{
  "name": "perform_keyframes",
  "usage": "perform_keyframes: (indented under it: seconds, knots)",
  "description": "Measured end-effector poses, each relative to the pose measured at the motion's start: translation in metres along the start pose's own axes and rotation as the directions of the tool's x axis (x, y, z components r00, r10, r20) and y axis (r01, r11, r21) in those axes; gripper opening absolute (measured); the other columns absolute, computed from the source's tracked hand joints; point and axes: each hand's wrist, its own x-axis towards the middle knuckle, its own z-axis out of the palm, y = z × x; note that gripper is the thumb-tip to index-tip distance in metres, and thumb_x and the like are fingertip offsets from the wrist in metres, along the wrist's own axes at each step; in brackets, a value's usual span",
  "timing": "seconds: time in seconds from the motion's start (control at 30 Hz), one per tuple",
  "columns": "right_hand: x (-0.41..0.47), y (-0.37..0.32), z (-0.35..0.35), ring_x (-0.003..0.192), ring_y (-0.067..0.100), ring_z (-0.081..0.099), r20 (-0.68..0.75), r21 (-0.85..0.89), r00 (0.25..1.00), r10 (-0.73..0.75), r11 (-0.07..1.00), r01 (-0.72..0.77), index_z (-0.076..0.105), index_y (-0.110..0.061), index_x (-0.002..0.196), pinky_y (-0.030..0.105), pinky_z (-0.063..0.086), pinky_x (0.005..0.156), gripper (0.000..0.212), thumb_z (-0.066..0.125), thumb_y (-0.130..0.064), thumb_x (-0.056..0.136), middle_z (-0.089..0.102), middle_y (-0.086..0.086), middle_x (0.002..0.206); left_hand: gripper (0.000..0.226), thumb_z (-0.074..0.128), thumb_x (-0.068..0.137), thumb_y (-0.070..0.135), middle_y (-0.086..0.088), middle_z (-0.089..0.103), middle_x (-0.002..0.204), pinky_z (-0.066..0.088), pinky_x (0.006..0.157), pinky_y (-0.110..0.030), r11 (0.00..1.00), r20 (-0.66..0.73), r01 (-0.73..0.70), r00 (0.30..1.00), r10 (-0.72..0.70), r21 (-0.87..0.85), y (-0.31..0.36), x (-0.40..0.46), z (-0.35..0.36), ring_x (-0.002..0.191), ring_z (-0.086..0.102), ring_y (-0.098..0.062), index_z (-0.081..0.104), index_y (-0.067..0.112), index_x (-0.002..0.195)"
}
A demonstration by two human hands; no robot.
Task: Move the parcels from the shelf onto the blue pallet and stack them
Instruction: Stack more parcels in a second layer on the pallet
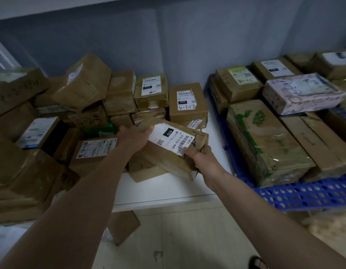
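Observation:
A brown cardboard parcel (168, 152) with a white label marked 070 is tilted above the white shelf (168, 187), near the centre. My left hand (135, 137) grips its far left end and my right hand (201, 157) grips its near right corner. Several other taped brown parcels (86, 84) are heaped on the shelf's left and back. The blue perforated pallet (304, 195) lies at the right, and holds several parcels, among them a long green-printed box (265, 142) and a pale patterned box (302, 94).
A grey wall stands behind the shelf and an upper shelf board runs overhead. A loose brown parcel (123, 228) lies on the tiled floor under the shelf's front edge. A dark shoe (255, 263) shows at the bottom. A bare strip of white shelf separates heap and pallet.

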Motion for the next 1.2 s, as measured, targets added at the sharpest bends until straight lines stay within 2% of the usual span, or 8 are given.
perform_keyframes:
  seconds: [0.2,0.37,0.53,0.63,0.8,0.97,1.13,1.2]
  knots:
    - [-0.014,-0.004,-0.012,0.096,0.010,0.061,-0.053,0.038,0.998,0.021,0.999,-0.019,0.038,-0.018,0.123,0.023,0.051,0.070,0.056,0.074,-0.024,0.080,0.061,-0.003,0.111,0.055,0.048,0.096,0.045,-0.022,0.059,0.123,0.043,0.090,-0.039,0.972,-0.024,-0.032,0.999,0.027,-0.234,-0.002,-0.025,0.000,0.114,0.054,-0.039,0.054,-0.001,0.124]
    - [-0.033,-0.013,-0.032,0.107,0.017,0.058,-0.144,-0.139,0.988,-0.054,0.990,0.034,0.037,-0.018,0.113,0.034,0.050,0.089,0.052,0.074,-0.031,0.078,0.053,0.004,0.123,0.061,0.052,0.093,0.048,-0.020,0.052,0.129,0.038,0.097,-0.040,0.966,-0.047,-0.021,0.999,0.009,-0.257,0.008,-0.059,-0.001,0.112,0.050,-0.036,0.048,-0.001,0.130]
    - [-0.061,-0.038,-0.048,0.113,0.015,0.049,-0.119,-0.242,0.979,-0.164,0.961,0.131,0.034,-0.019,0.120,0.036,0.044,0.100,0.054,0.071,-0.031,0.082,0.038,-0.001,0.129,0.105,0.072,0.037,0.086,0.005,0.055,0.134,0.044,0.101,-0.047,0.914,0.065,-0.024,0.996,0.055,-0.405,-0.018,-0.070,0.005,0.121,0.053,-0.023,0.055,0.034,0.127]
    - [-0.082,-0.045,-0.059,0.108,0.012,0.041,-0.097,-0.290,0.980,-0.174,0.947,0.140,0.035,-0.017,0.133,0.028,0.036,0.095,0.063,0.067,-0.039,0.084,0.029,-0.003,0.125,0.105,0.086,0.029,0.070,0.005,0.064,0.120,0.051,0.095,-0.045,0.874,0.072,-0.033,0.994,0.077,-0.484,-0.017,-0.097,-0.001,0.110,0.060,-0.019,0.060,0.026,0.121]
    - [-0.111,-0.046,-0.074,0.103,0.012,0.036,-0.075,-0.317,0.982,-0.176,0.938,0.143,0.044,-0.012,0.130,0.024,0.029,0.093,0.060,0.063,-0.049,0.086,0.021,-0.007,0.117,0.027,0.085,0.067,0.018,0.012,0.074,0.075,0.059,0.077,-0.036,0.780,0.105,-0.043,0.985,0.138,-0.625,-0.004,-0.154,-0.004,0.080,0.070,-0.011,0.064,0.026,0.082]
    - [-0.136,-0.048,-0.104,0.116,0.022,0.044,-0.171,-0.348,0.957,-0.235,0.923,0.164,0.044,-0.009,0.128,0.033,0.037,0.096,0.062,0.063,-0.050,0.084,0.035,0.004,0.128,0.070,0.095,0.038,0.032,0.003,0.073,0.090,0.054,0.076,-0.038,0.712,0.275,0.088,0.949,0.152,-0.697,0.007,-0.189,0.010,0.093,0.066,-0.021,0.064,0.021,0.100]
    - [-0.156,-0.050,-0.150,0.115,0.024,0.046,-0.288,-0.356,0.912,-0.292,0.917,0.181,0.043,-0.008,0.123,0.036,0.040,0.098,0.054,0.064,-0.041,0.086,0.037,0.005,0.126,0.084,0.097,0.023,0.028,0.001,0.074,0.096,0.055,0.074,-0.034,0.757,0.372,0.098,0.906,0.201,-0.647,0.042,-0.221,0.034,0.092,0.067,-0.019,0.066,0.021,0.100]
    - [-0.159,-0.052,-0.169,0.111,0.023,0.046,-0.324,-0.369,0.900,-0.292,0.915,0.164,0.043,-0.008,0.122,0.037,0.041,0.098,0.051,0.064,-0.038,0.086,0.037,0.004,0.122,0.063,0.095,0.041,0.019,-0.001,0.073,0.097,0.054,0.078,-0.033,0.770,0.400,0.092,0.889,0.222,-0.631,0.058,-0.230,0.042,0.090,0.068,-0.017,0.065,0.019,0.097]
